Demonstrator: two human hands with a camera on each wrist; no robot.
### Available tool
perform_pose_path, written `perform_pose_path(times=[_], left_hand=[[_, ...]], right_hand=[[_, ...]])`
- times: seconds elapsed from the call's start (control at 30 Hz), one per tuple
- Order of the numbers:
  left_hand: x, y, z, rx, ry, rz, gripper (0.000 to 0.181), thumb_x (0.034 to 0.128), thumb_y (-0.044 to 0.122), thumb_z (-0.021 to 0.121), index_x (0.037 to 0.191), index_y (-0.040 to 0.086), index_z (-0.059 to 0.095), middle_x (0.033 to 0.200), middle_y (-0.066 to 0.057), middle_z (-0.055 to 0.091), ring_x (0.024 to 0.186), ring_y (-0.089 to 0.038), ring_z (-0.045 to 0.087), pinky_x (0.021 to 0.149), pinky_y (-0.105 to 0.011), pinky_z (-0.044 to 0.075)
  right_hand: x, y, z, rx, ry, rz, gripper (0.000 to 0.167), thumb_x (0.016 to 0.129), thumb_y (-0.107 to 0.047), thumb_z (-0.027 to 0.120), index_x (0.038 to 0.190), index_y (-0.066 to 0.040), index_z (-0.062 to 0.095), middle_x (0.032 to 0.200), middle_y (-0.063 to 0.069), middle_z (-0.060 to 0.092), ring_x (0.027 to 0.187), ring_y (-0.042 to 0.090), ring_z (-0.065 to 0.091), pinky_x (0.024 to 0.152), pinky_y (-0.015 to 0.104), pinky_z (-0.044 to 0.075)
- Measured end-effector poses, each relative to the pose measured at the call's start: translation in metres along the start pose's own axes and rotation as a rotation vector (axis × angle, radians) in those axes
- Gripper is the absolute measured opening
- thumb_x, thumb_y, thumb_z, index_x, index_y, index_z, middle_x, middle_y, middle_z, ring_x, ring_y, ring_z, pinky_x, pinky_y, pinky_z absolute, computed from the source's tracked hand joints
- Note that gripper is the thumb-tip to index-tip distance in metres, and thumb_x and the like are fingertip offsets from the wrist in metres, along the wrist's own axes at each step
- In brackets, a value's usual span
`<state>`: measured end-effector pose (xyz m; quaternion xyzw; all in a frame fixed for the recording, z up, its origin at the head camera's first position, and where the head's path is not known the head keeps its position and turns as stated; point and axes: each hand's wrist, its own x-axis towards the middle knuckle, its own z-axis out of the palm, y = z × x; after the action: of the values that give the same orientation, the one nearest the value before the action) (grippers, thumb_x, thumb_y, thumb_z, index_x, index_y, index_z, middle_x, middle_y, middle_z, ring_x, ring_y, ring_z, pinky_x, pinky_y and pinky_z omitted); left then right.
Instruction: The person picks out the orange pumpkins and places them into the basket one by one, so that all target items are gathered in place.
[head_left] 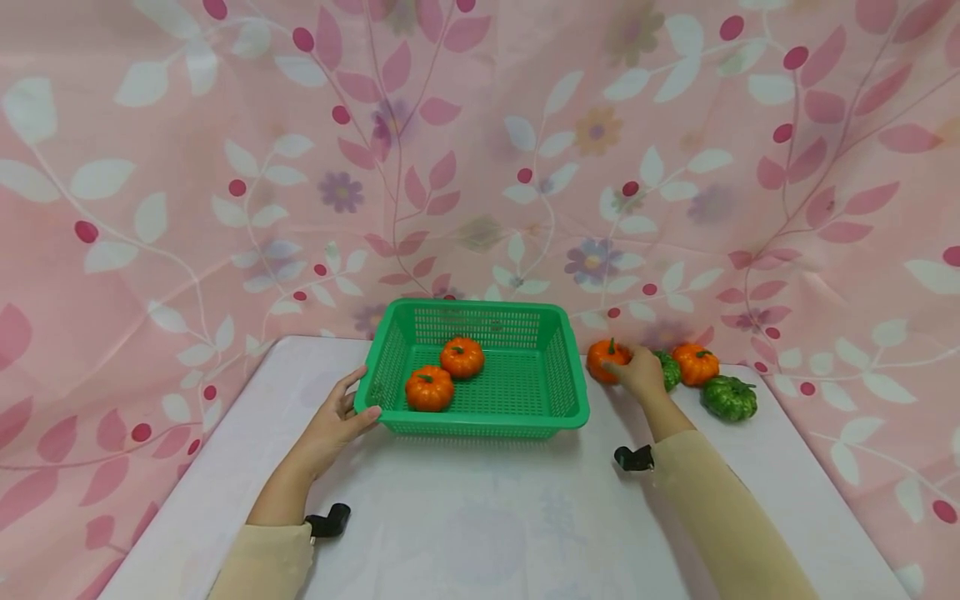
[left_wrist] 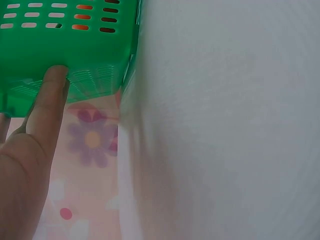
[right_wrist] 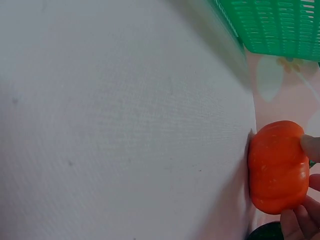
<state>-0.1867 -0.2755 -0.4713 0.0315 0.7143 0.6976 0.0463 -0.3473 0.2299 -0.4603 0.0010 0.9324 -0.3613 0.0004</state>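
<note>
A green plastic basket (head_left: 487,421) stands at the back middle of the white table, with two small orange pumpkins (head_left: 430,388) inside. My left hand (head_left: 330,429) holds the basket's front left corner; in the left wrist view a straight digit (left_wrist: 47,107) presses against its outer wall. To the right of the basket, my right hand (head_left: 641,371) grips another orange pumpkin (head_left: 606,360) between thumb and fingers. The right wrist view shows this pumpkin (right_wrist: 277,167) close to the white surface; whether it touches cannot be told.
Beyond the right hand lie one more orange pumpkin (head_left: 696,364) and two green ones, the nearer green pumpkin (head_left: 729,398) toward the right edge and the other green pumpkin (head_left: 669,371) partly hidden by the hand. A pink floral curtain (head_left: 480,167) hangs right behind the table (head_left: 480,517).
</note>
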Motion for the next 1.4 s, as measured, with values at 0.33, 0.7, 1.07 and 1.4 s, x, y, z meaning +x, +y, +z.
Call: perform_pose_path(times=[0.33, 0.7, 1.07, 1.4], left_hand=[[-0.001, 0.001, 0.001, 0.013, 0.004, -0.005, 0.087, 0.0976, 0.015, 0.068, 0.162, 0.022, 0.01, 0.156, -0.026, 0.03, 0.132, -0.041, 0.046, 0.096, -0.029, 0.053], [-0.001, 0.002, 0.0, 0.01, 0.0, -0.006, 0.087, 0.0976, 0.014, 0.068, 0.162, 0.021, 0.009, 0.157, -0.026, 0.028, 0.131, -0.042, 0.046, 0.096, -0.03, 0.053], [-0.001, 0.002, 0.001, 0.014, 0.001, -0.005, 0.087, 0.0978, 0.014, 0.067, 0.162, 0.021, 0.009, 0.157, -0.026, 0.028, 0.13, -0.038, 0.048, 0.095, -0.028, 0.053], [-0.002, 0.002, 0.001, 0.015, -0.005, -0.003, 0.087, 0.098, 0.014, 0.067, 0.162, 0.022, 0.008, 0.157, -0.026, 0.028, 0.124, -0.026, 0.054, 0.095, -0.028, 0.053]], right_hand=[[-0.004, 0.0, 0.004, -0.043, 0.002, -0.028, 0.067, 0.094, -0.032, 0.071, 0.144, 0.006, 0.047, 0.142, 0.03, 0.046, 0.128, 0.047, 0.043, 0.11, 0.06, 0.036], [-0.015, -0.002, 0.0, -0.033, -0.018, -0.074, 0.065, 0.092, -0.025, 0.074, 0.142, 0.007, 0.048, 0.143, 0.029, 0.048, 0.125, 0.047, 0.045, 0.108, 0.059, 0.039], [-0.016, 0.003, 0.003, 0.035, -0.062, -0.05, 0.065, 0.096, -0.024, 0.068, 0.149, 0.004, 0.04, 0.149, 0.03, 0.039, 0.132, 0.048, 0.04, 0.108, 0.06, 0.039], [-0.019, 0.006, 0.005, 0.109, -0.097, 0.005, 0.07, 0.097, -0.029, 0.067, 0.155, -0.004, 0.034, 0.155, 0.027, 0.033, 0.137, 0.048, 0.034, 0.111, 0.062, 0.034]])
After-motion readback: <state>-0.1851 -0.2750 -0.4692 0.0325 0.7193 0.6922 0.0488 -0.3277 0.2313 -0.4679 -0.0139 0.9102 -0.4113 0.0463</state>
